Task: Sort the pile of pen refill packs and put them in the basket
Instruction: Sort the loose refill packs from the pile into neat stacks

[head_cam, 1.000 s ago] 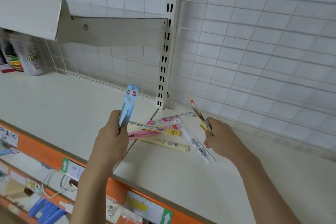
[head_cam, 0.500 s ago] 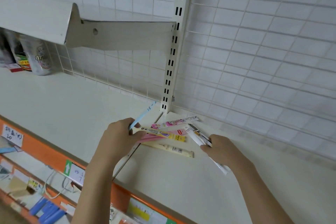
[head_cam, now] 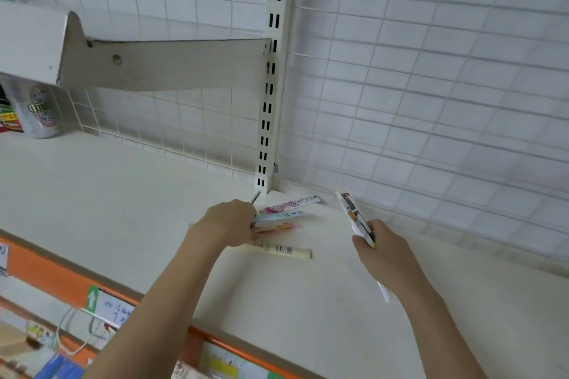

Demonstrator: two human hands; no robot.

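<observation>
- The left hand (head_cam: 229, 223) is seen low over the white shelf (head_cam: 107, 194), fingers curled onto the near ends of a small fan of refill packs: a pale blue pack (head_cam: 278, 216) and a pink pack (head_cam: 277, 227) are pinched together.
- A third pink-printed pack (head_cam: 292, 203) lies just behind those two, near the foot of the slotted upright (head_cam: 271, 86); whether it is also held cannot be told.
- A cream pack with a barcode (head_cam: 284, 251) lies flat on the shelf, just in front of the left hand, apart from the fan.
- The right hand (head_cam: 380, 251) is closed around a bundle of packs (head_cam: 354, 214), which is tilted up and away towards the wire grid back panel (head_cam: 431, 86); a white end (head_cam: 385, 292) sticks out below the wrist.
- A can (head_cam: 38, 111) stands at far left under the upper shelf bracket (head_cam: 163, 63).
- An orange price rail (head_cam: 46, 277) runs along the shelf's front edge.
</observation>
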